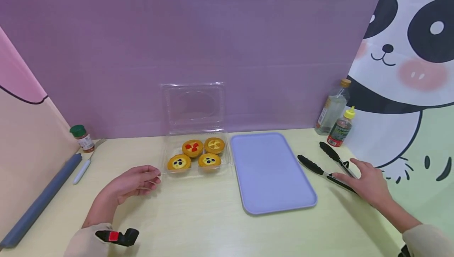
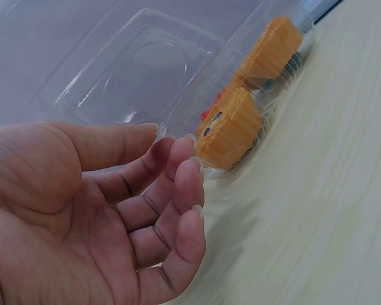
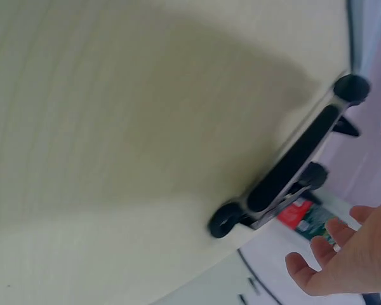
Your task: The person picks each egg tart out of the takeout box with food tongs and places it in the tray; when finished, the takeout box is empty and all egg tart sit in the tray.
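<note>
In the head view my left hand hovers at the front left corner of a clear plastic clamshell box, its fingers loosely bent and holding nothing. Whether the fingertips touch the box I cannot tell. Inside sit several tarts, one a red-topped tart and another a tart with dark dots. The box's lid stands raised at the back. My right hand is above black and silver tongs, thumb and fingers spread. In the right wrist view the tongs lie apart from the hand.
Between box and tongs lies a lavender tray. At back right stand a clear bottle and a yellow-capped bottle. On the left are a green-lidded jar, a pale-handled utensil and a long blue-grey roll.
</note>
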